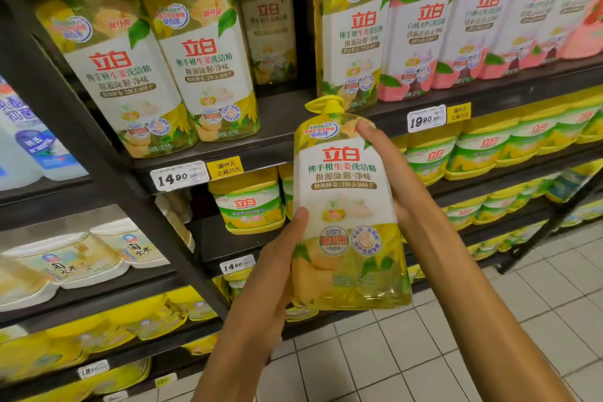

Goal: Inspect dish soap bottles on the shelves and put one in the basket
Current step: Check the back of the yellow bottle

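I hold a yellow dish soap bottle with a white label, red characters and a yellow pump cap, upright in front of the shelves. My left hand grips its lower left side, thumb on the label. My right hand wraps around its upper right side from behind, fingertips on the top of the label. Matching yellow bottles stand on the upper shelf, with a gap between them. No basket is in view.
Pink-labelled bottles fill the upper shelf's right end. Yellow and green tubs sit on the shelf below, with price tags on the shelf edges. More yellow packs line the lower shelves. A white tiled floor lies at the bottom right.
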